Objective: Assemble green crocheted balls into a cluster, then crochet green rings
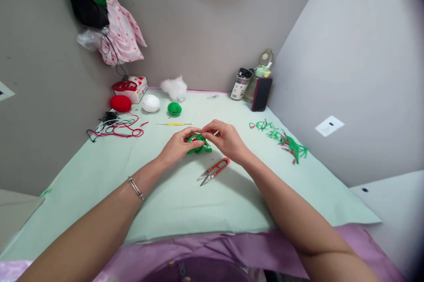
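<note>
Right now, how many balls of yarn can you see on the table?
3: a red ball on the left, a white ball just right of it, and a smaller green ball farther right. Others could be hidden behind things.

a single head camera, worn by the person, looks forward and down over the table (165,211). it sits above the near edge, where a strip of purple cloth (258,246) shows at the bottom. both forearms (274,189) run in from the lower corners, and the left hand (175,145) and right hand (225,138) meet close to mid-view, nearer than the back wall (205,43). the view is wide, taking in the right wall (344,52) too, and darkens along its right edge.
</note>
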{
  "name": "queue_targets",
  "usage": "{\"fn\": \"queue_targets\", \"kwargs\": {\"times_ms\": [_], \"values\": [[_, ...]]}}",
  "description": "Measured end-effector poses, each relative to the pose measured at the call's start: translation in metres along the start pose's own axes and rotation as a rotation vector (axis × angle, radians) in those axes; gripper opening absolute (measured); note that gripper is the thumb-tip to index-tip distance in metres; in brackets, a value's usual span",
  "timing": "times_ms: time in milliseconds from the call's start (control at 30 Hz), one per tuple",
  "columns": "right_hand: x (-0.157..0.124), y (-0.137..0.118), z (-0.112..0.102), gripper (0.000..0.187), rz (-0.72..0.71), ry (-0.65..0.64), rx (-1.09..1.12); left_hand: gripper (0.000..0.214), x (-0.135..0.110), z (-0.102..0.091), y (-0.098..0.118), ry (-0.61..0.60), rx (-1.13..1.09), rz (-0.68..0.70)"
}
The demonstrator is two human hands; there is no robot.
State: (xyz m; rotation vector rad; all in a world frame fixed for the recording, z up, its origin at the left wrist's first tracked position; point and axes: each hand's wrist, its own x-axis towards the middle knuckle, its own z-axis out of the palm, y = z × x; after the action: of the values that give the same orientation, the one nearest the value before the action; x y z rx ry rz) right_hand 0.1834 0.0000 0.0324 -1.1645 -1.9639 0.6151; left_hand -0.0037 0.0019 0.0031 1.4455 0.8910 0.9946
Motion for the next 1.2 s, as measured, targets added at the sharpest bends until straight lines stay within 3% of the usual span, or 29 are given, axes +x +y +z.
{"fn": "queue_targets", "kwargs": {"times_ms": [100, 233, 300, 500, 567, 733, 933, 1033, 1100, 1200], "values": [[0.002, -0.003, 0.001, 0.007, 0.103, -0.002, 0.191, 0.029, 0.0, 0.003, 0.001, -0.034, -0.006, 0.01], [0.004, -0.008, 0.008, 0.007, 0.222, 0.151, 0.42, 0.027, 0.0, 0.002, 0.003, -0.048, 0.0, 0.024], [0.005, -0.009, 0.009, 0.008, 0.262, 0.17, 0.5, 0.03, -0.001, 0.001, 0.004, -0.055, -0.031, 0.022], [0.005, -0.006, -0.006, 0.013, 0.241, -0.105, 0.481, 0.038, -0.001, -0.001, 0.0, -0.101, -0.078, -0.032], [0.006, -0.004, -0.008, 0.009, 0.243, -0.131, 0.445, 0.037, -0.002, 0.001, 0.0, -0.108, -0.053, -0.031], [0.011, 0.004, -0.001, 0.012, 0.354, 0.068, 0.619, 0.036, -0.003, 0.005, 0.0, -0.072, -0.047, -0.079], [0.011, 0.003, -0.004, 0.029, 0.398, -0.042, 0.799, 0.043, -0.003, 0.004, -0.002, -0.184, -0.008, -0.089], [0.014, 0.007, -0.013, 0.034, 0.35, 0.093, 0.895, 0.046, -0.003, 0.004, -0.002, -0.245, -0.03, -0.158], [0.015, 0.01, -0.018, 0.036, 0.34, 0.14, 0.937, 0.044, -0.002, 0.004, -0.003, -0.244, -0.084, -0.166], [0.015, 0.01, -0.02, 0.034, 0.344, 0.091, 0.924, 0.038, 0.0, 0.002, -0.004, -0.16, -0.148, -0.12]]}}
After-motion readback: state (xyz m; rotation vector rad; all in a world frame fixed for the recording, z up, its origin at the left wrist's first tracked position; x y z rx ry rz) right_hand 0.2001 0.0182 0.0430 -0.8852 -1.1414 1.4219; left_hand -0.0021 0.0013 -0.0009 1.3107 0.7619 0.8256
